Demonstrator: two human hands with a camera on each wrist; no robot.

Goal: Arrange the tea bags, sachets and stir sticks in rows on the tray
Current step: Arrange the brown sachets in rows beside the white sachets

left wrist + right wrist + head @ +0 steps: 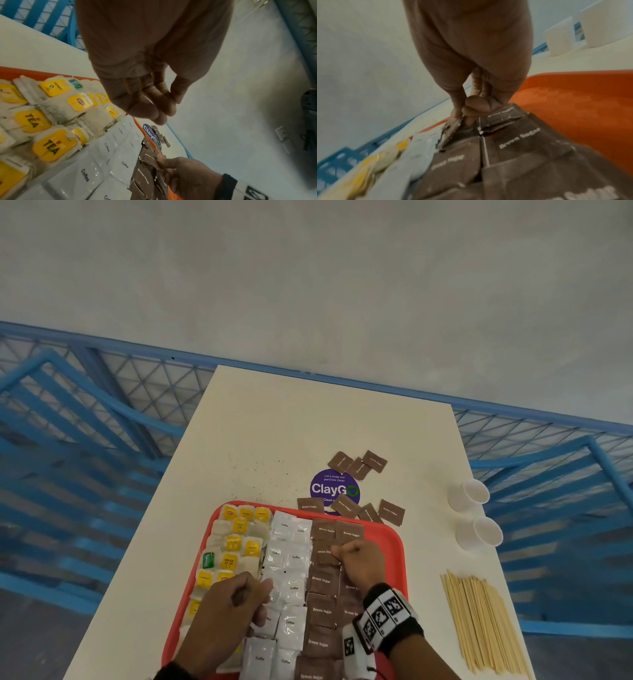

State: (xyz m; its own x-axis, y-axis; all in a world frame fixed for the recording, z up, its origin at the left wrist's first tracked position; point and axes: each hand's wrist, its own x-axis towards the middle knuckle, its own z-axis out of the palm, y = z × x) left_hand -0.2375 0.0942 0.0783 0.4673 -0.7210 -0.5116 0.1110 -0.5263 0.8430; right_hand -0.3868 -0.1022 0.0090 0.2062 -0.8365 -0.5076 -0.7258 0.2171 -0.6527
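On the white table (274, 422) sits a red tray (394, 542). At its left lie the tea bags (236, 546) with yellow tags, in a rough column running away from the person. The left hand (233, 607) hovers over them and the white coffee sachets (291, 573) beside them, fingers loosely curled, holding nothing. Next come the brown sugar sachets (322, 611) in two columns along the tray's long axis. The right hand (359, 559) pinches one sachet (452, 128) there by its edge, lifted on a tilt. Loose brown sachets (356, 465) lie beyond the tray around a purple sticker (334, 487). Two white cups (472, 498) lie on their sides at the table's right edge; nearer, the stir sticks (479, 621) lie in a bundle, pointing away from the person.
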